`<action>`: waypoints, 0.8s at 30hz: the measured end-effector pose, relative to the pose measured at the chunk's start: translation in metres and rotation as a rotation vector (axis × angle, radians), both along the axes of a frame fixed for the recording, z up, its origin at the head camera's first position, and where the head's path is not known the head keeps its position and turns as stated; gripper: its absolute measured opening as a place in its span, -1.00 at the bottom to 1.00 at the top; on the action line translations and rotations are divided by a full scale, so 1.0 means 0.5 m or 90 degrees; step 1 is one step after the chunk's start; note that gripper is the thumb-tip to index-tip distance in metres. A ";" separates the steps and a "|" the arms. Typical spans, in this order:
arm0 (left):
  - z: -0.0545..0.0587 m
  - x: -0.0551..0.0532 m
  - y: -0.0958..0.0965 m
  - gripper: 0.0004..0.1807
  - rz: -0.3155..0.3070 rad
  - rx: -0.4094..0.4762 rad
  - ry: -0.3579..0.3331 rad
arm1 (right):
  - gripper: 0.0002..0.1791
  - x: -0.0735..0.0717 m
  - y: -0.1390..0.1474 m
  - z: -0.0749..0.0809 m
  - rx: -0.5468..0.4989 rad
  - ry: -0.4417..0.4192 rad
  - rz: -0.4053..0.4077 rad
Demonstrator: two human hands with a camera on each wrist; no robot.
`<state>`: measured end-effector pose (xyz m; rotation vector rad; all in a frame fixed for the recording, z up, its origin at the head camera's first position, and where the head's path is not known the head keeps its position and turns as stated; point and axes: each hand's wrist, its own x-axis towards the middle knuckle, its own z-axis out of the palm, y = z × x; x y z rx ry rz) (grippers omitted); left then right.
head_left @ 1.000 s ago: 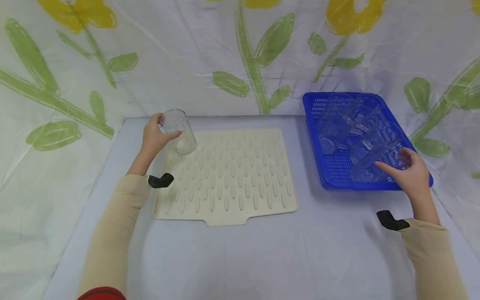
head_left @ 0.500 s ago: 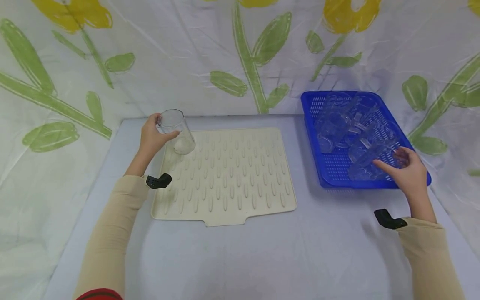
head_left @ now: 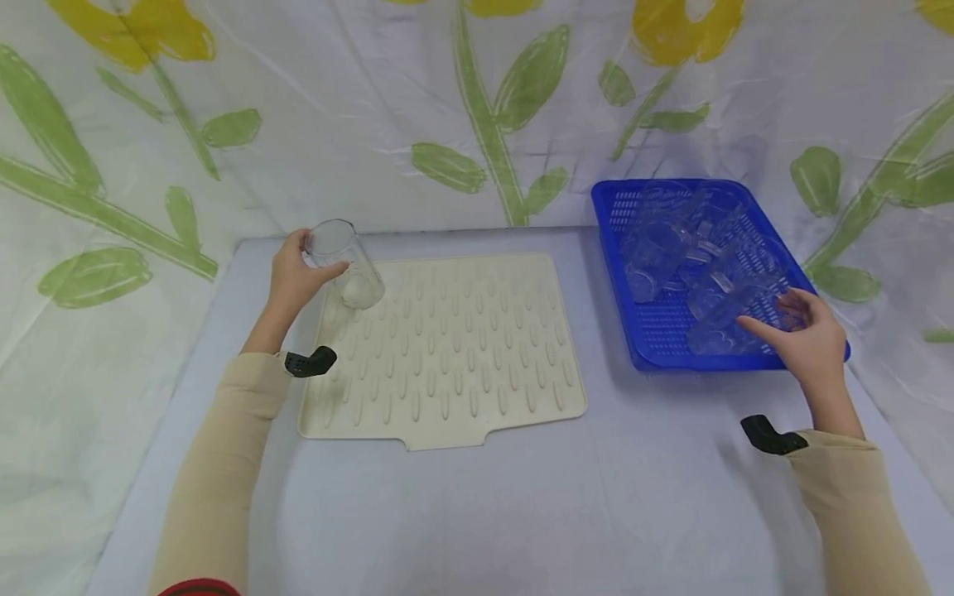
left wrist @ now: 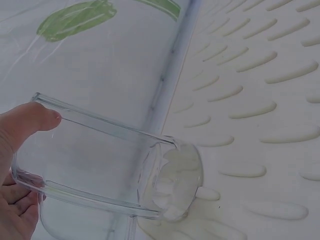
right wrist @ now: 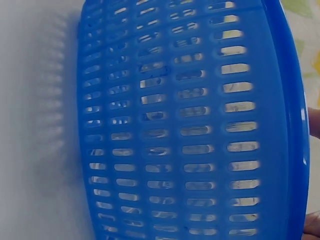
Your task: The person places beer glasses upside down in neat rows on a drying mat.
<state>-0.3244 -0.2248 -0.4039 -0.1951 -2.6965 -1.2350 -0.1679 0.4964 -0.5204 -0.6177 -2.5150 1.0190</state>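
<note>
My left hand (head_left: 292, 273) grips a clear glass mug (head_left: 356, 269) near its mouth, thumb on one side and fingers on the other. The mug leans, its base at the far left part of the cream ridged drying mat (head_left: 455, 356); in the left wrist view the base overlaps the mat's ridges. My right hand (head_left: 816, 339) is at the near right corner of the blue basket (head_left: 652, 360), thumb and curved fingers apart about the mouth end of a lying glass mug (head_left: 711, 335). I cannot tell whether it grips that mug. In the right wrist view, the basket wall hides most of the hand.
Several more clear glass mugs (head_left: 663, 240) lie jumbled in the basket. A white cloth covers the table (head_left: 477, 521), and a flower-patterned sheet (head_left: 335, 124) hangs behind it. Black wrist cameras (head_left: 771, 434) stick out from both beige sleeves (head_left: 850, 497).
The whole head view shifts slightly left. Both hands, the held mug and the basket keep nearly the same places relative to one another.
</note>
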 end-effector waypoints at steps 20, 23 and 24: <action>-0.010 0.005 -0.021 -0.14 0.018 0.018 -0.008 | -0.17 0.093 -0.260 0.270 -0.058 0.036 -0.018; -0.010 0.001 -0.016 -0.12 0.014 0.015 -0.017 | -0.19 0.101 -0.266 0.280 -0.074 0.055 -0.013; -0.011 -0.001 -0.014 -0.11 0.013 0.014 -0.020 | -0.20 0.104 -0.267 0.283 -0.079 0.062 -0.010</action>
